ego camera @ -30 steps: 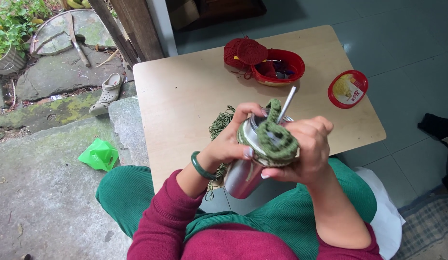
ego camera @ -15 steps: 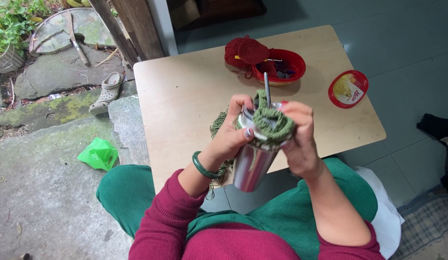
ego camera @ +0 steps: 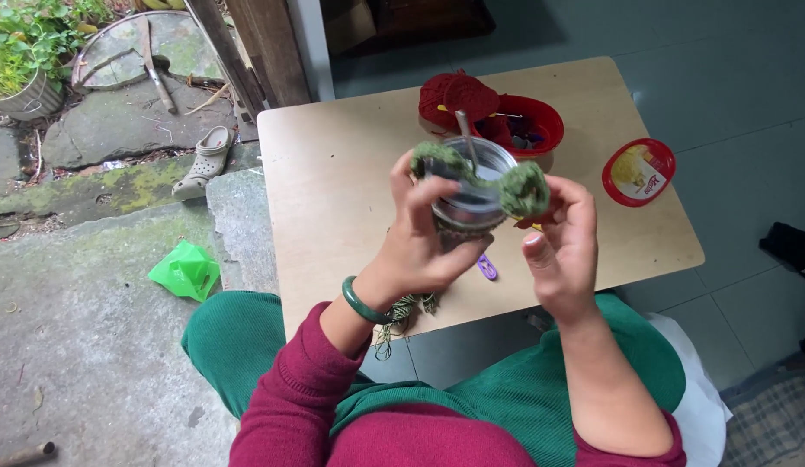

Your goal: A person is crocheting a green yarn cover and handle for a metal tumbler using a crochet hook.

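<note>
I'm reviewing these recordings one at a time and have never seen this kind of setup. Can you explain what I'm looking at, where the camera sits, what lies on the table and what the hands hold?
There is no machine here: a person works with two bare hands, filmed by a camera worn on their head and looking down. The left hand wraps around a shiny metal cup with a clear lid and metal straw, lifted above a small light wooden table. The right hand pinches a piece of green crochet work that stretches across the cup's rim. On the table lie a red plastic bowl of small items, a dark red crochet piece leaning on it, a red round lid with a yellow picture, a small purple clip and loose green yarn at the near edge.
</note>
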